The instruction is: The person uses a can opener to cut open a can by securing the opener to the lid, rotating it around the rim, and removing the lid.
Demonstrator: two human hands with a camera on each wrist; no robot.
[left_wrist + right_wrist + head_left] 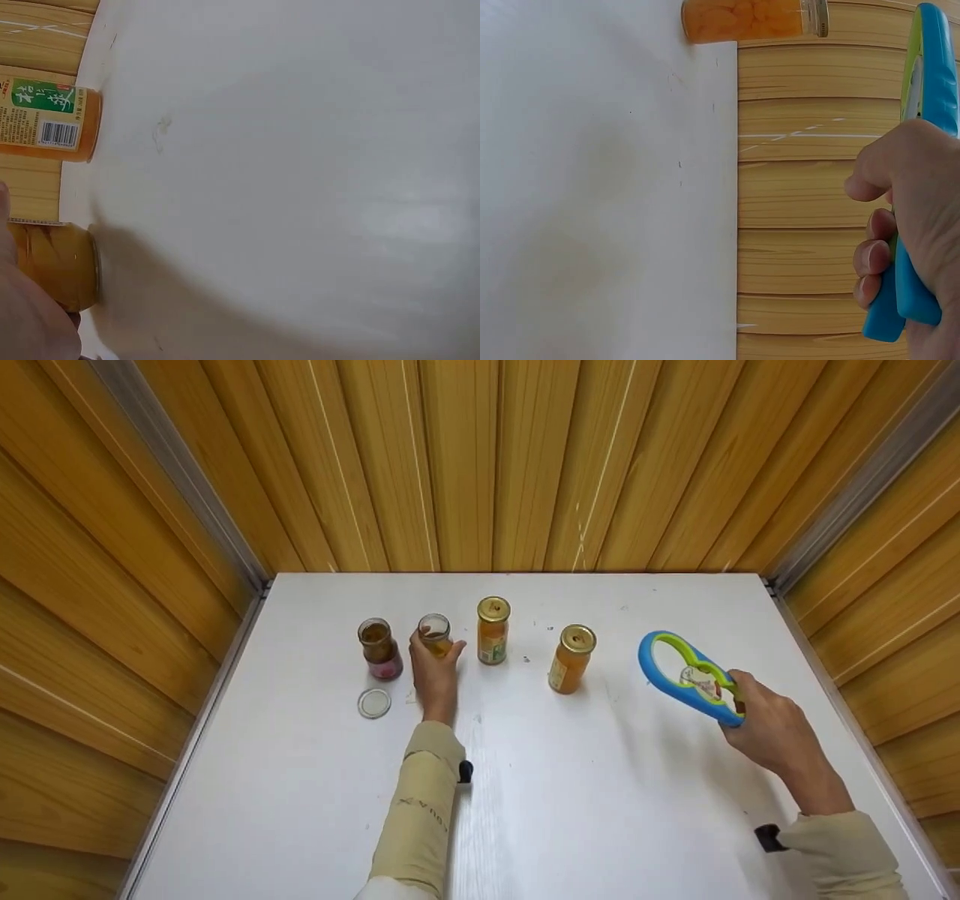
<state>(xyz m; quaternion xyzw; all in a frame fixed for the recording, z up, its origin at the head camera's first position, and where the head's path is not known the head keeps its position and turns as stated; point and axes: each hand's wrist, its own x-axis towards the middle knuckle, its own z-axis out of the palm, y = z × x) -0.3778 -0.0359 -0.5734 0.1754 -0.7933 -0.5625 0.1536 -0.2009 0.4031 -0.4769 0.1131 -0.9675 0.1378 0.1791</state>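
Note:
My left hand (436,679) grips a lidless glass jar (435,628) with amber contents, which stands on the white table. In the left wrist view the fingers wrap the amber jar (64,262) near its base. Held above the table's right side, a blue and green jar opener (679,701) is in my right hand (776,727). A round, lid-like piece (701,681) shows within the opener's frame; whether it is caught there cannot be told. Left of the held jar stands another lidless jar (381,649) with dark contents. A loose lid (374,703) lies in front of it.
Two gold-lidded jars of orange fruit stand right of my left hand, one farther back (493,634) and one nearer (571,664). Wood-look panels (465,465) enclose the white table (555,787) at the back and both sides.

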